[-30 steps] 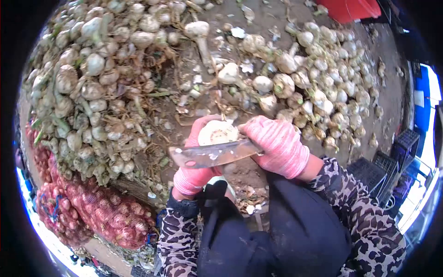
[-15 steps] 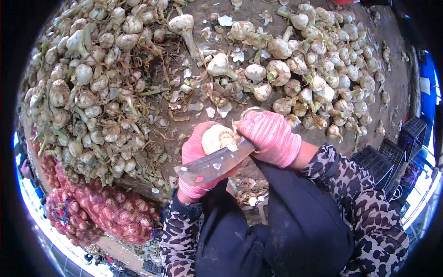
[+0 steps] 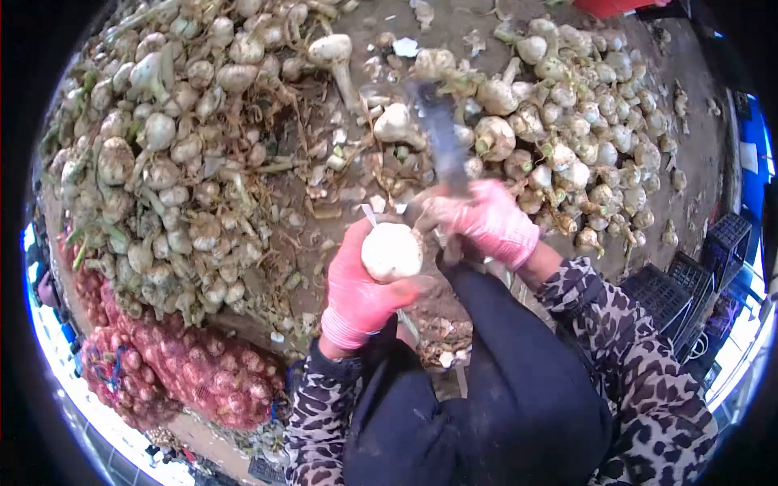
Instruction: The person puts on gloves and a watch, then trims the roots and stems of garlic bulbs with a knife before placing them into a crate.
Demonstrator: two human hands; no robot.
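Note:
My left hand point(image 3: 355, 301), in a pink glove, is wrapped round a garlic bulb point(image 3: 392, 252) whose clean white surface faces up. Just to the right of it, my right hand point(image 3: 493, 224), gloved alike, grips a broad-bladed knife point(image 3: 442, 136). The blade points away from me, clear of the bulb, and is blurred by motion; the handle is hidden in my fist. Brownish strands, too smeared to make out, show at my right fingertips beside the bulb. Peelings and cut pieces litter the ground beyond my hands.
A big heap of garlic with stalks point(image 3: 154, 174) lies on the left, and a pile of garlic bulbs point(image 3: 596, 138) on the right. Full red mesh sacks point(image 3: 207, 364) rest at lower left. Black plastic crates point(image 3: 658, 290) stand at the right. Something red point(image 3: 609, 6) shows at the top.
The knife has come off the bulb and swung up and away, from lying across my left hand to pointing forward. The bulb now shows a smooth white face.

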